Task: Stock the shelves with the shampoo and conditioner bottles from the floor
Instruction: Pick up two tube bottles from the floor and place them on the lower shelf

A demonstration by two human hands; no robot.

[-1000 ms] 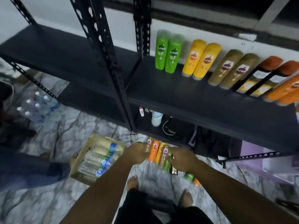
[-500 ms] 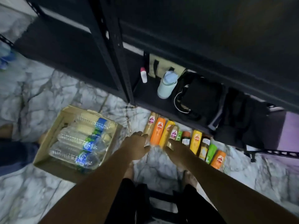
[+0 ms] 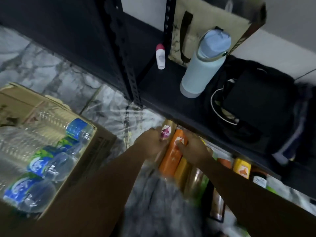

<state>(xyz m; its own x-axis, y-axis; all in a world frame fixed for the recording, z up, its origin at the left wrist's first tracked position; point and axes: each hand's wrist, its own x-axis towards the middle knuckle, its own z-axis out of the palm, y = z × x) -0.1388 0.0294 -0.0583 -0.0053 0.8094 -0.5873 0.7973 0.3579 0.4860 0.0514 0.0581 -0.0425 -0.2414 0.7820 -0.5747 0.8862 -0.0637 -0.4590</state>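
Observation:
A row of shampoo and conditioner bottles lies on the marble floor (image 3: 109, 108) under the front edge of the low black shelf (image 3: 159, 86). My left hand (image 3: 150, 142) grips the tan bottle with a pink label (image 3: 167, 132) at the row's left end. Beside it, my right hand (image 3: 194, 149) holds the orange bottle (image 3: 171, 158), thumb on its label. A gold bottle (image 3: 183, 170) and a brown one (image 3: 195, 182) lie partly under my right forearm. Further right are a yellow bottle (image 3: 242, 168), a dark one (image 3: 259, 180) and a green one (image 3: 271, 187). The view is blurred.
A cardboard box (image 3: 95, 151) of water bottles (image 3: 42, 163) sits on the floor at the left. On the low shelf stand a pale blue flask (image 3: 201, 65), a small white roll-on (image 3: 160, 56), a beige tote bag (image 3: 213, 19) and a black bag (image 3: 256, 103). A perforated black upright (image 3: 130, 74) stands just behind my hands.
The view has dropped closer to the floor and the upper shelf has left the frame. Both hands have reached forward and closed on the two leftmost bottles.

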